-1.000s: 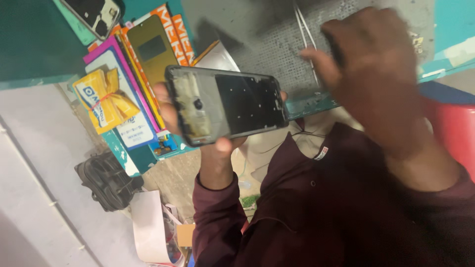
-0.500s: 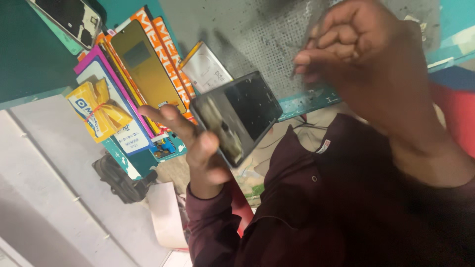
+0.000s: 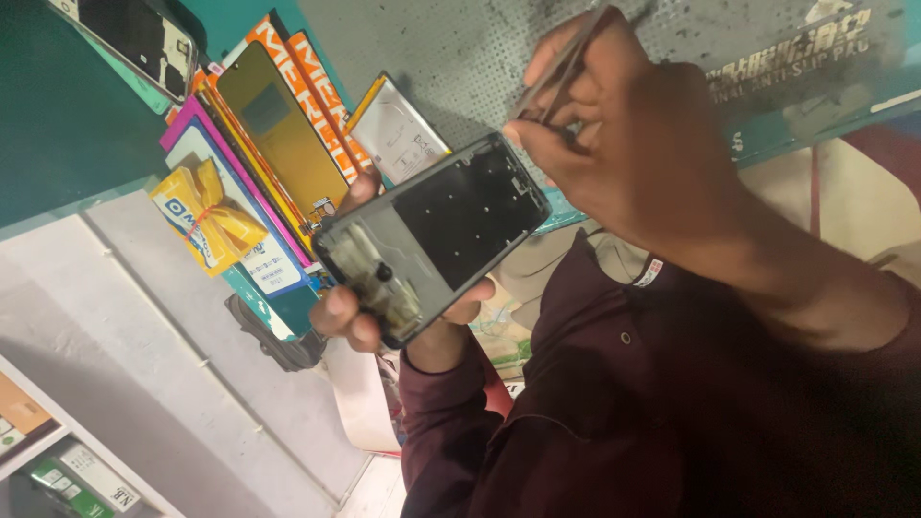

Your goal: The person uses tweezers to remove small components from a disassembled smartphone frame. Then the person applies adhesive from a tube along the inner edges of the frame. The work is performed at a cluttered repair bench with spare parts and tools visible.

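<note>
An opened phone [image 3: 432,240], back cover off and its dark inner plate and circuitry showing, sits tilted at the centre of the head view, its top end pointing toward 8 o'clock. The left hand [image 3: 384,307] cradles it from beneath, fingers curled around the lower edge and the thumb hooked over the upper side near 11 o'clock, a firm closed hold. At 2 o'clock from the phone, the right hand [image 3: 624,144] is pinched shut on thin metal tweezers [image 3: 556,72]; their tips come down at the phone's upper right corner, though whether they touch it cannot be made out. Both arms wear dark maroon sleeves [image 3: 595,422], which fill the frame from 4 to 6 o'clock.

Behind the hands, at 12 o'clock, a grey mat [image 3: 460,48] covers part of the green surface [image 3: 67,125]. On the mat just beyond the phone lies a silver battery [image 3: 398,129]. At 10 o'clock from the phone is a stack of orange and pink boxes [image 3: 278,125], with a dark screen panel lying on top. A yellow ribbon bow [image 3: 206,206] sits on the stack's near end at 9 o'clock. A second phone [image 3: 134,38] lies on the surface at the far 10 o'clock corner.
</note>
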